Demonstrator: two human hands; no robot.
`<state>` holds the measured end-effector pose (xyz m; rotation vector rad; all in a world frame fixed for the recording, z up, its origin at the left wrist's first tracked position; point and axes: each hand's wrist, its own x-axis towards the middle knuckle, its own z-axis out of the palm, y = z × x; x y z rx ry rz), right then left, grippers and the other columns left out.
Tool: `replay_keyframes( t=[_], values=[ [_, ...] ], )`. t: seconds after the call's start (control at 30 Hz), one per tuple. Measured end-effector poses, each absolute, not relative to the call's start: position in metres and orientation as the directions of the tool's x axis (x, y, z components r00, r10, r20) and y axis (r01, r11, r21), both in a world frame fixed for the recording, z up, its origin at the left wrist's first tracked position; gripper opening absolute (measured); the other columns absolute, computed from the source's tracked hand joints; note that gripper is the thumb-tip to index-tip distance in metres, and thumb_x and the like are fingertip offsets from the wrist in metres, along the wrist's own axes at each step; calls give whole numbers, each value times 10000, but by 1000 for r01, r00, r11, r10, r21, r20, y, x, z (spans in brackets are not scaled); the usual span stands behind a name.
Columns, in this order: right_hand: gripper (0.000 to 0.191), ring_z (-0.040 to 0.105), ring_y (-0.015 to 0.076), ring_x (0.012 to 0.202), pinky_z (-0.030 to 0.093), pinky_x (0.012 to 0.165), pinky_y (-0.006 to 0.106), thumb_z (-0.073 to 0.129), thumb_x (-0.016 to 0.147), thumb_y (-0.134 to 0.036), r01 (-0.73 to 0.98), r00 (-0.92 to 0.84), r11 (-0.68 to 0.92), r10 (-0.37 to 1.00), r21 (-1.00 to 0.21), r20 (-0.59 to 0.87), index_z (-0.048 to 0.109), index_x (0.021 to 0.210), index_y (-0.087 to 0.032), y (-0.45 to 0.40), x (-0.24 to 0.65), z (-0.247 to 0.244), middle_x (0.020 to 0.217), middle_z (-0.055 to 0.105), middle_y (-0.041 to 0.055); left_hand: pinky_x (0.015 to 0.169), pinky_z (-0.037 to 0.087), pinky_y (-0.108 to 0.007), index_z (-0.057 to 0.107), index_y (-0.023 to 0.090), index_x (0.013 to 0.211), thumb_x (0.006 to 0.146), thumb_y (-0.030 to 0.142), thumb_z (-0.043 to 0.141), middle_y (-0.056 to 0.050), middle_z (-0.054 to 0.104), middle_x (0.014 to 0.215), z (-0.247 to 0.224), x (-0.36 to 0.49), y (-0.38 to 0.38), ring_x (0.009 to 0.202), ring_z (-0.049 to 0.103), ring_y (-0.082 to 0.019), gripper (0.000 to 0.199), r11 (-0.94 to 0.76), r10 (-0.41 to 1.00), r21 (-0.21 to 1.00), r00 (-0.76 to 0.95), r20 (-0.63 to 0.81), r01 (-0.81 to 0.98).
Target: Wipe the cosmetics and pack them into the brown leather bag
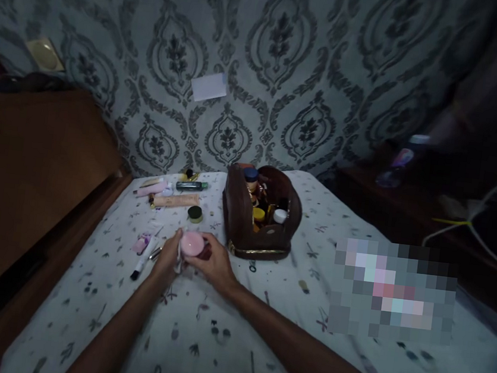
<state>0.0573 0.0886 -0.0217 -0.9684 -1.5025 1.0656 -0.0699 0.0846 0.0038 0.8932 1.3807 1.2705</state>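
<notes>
A round pink-topped jar point(192, 244) is gripped in the fingers of my right hand point(217, 265), over the patterned sheet. My left hand point(168, 258) presses against the jar's left side with a crumpled white cloth or tissue point(179, 260), partly hidden by the fingers. Just beyond the hands lies a small dark-lidded jar point(195, 214). A brown cosmetic bag point(243, 234) stands open to the right, holding several jars and bottles, among them a yellow-lidded jar point(258, 214) and a white-lidded jar point(280, 216).
Left of the bag lie a beige tube point(177, 200), a dark green bottle point(189, 186), a pink tube point(150, 188) and a white tube with a black cap point(144, 259). A wooden panel point(28, 185) borders the left; a plastic bottle point(401, 162) stands right. A blurred-out patch covers part of the sheet.
</notes>
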Motion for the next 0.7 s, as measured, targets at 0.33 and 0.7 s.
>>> replay_keyframes(
  t=[0.33,0.7],
  values=[
    [542,606,224,1010,506,863,350,733,695,-273,122,-78,403,915,-907,396,528,1187,-177,93,59,-31,1153,612,91,295,337,-173,557,187,896,714,743,602,53,527,606,1,-66,80,404,479,-94,587,165,975,972,-124,-186,-166],
    [553,592,282,1102,476,967,425,717,745,-315,246,-83,512,857,-823,508,546,1252,-173,97,60,-38,1176,620,128,342,268,-176,529,181,687,782,742,511,59,436,481,-3,-73,81,388,393,-85,569,40,991,999,-130,-36,27]
  ],
)
